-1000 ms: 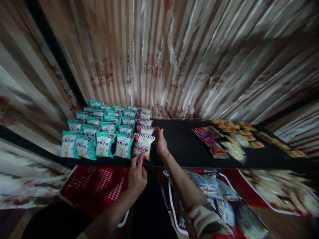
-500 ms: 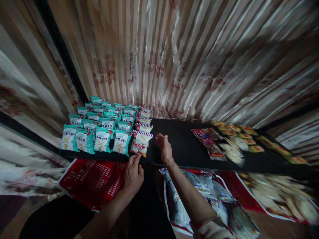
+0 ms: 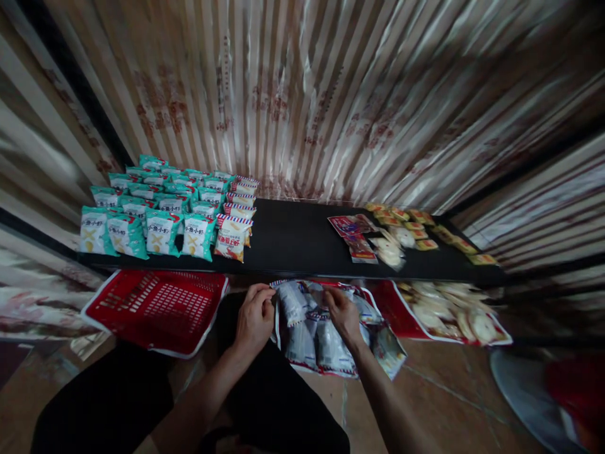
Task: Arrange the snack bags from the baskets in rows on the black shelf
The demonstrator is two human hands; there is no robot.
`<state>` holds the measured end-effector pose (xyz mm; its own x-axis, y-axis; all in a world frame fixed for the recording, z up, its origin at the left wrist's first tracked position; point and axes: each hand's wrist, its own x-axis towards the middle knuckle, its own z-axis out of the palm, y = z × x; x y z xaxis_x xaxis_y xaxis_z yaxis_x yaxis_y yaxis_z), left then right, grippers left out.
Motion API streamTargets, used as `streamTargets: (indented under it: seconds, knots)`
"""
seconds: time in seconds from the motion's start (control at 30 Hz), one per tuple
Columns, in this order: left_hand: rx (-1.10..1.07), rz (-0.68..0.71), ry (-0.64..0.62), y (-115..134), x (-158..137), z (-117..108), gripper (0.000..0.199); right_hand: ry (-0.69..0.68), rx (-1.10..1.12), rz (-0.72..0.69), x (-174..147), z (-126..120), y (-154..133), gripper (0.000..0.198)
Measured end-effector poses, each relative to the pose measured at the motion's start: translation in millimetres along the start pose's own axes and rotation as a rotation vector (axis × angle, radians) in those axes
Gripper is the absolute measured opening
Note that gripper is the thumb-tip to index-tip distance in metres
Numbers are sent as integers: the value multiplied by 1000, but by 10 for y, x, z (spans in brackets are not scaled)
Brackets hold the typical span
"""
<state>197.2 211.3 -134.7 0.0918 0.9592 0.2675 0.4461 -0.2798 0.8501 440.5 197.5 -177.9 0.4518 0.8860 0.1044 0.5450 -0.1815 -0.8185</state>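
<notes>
My left hand [image 3: 256,318] is closed, with curled fingers at the left edge of a basket of snack bags. A bag corner lies at its fingertips; what it grips, if anything, is hidden. My right hand [image 3: 344,315] reaches into that pile, its fingers bent and closed around part of a silvery snack bag [image 3: 314,299]. Other silvery snack bags [image 3: 333,347], backs up, fill the basket below both hands. On the black shelf [image 3: 288,243] above, a red-and-white snack bag [image 3: 230,238] stands at the front of a row of its kind.
Rows of teal snack bags [image 3: 163,232] stand at the shelf's left. Red packets [image 3: 357,238], pale packets [image 3: 390,251] and small yellow packets [image 3: 425,244] lie to the right. Below are a red basket [image 3: 165,309] and another holding pale packets [image 3: 439,309]. Striped sheeting [image 3: 283,94] hangs behind.
My right hand has dropped from above the shelf into the bags in the basket. My left hand has left the front red-and-white bag and moved to the basket's edge. The view has shifted right and down.
</notes>
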Motion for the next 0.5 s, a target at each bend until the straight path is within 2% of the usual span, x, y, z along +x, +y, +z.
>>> streamTargets:
  seconds: [0.1,0.23,0.37,0.5]
  knots:
    - [-2,-47,-12,88,-163,158,27,-71,-188,-198,-21,-147,228,34]
    - [-33,-122,-18,174,-355,352,26,-152,-429,-407,-11,-230,331,39]
    - [-40,-163,31,252,-550,524,26,-327,-568,-521,-39,-262,401,50]
    - [-74,-180,59,340,-727,634,26,-331,-587,-534,-66,-298,445,33]
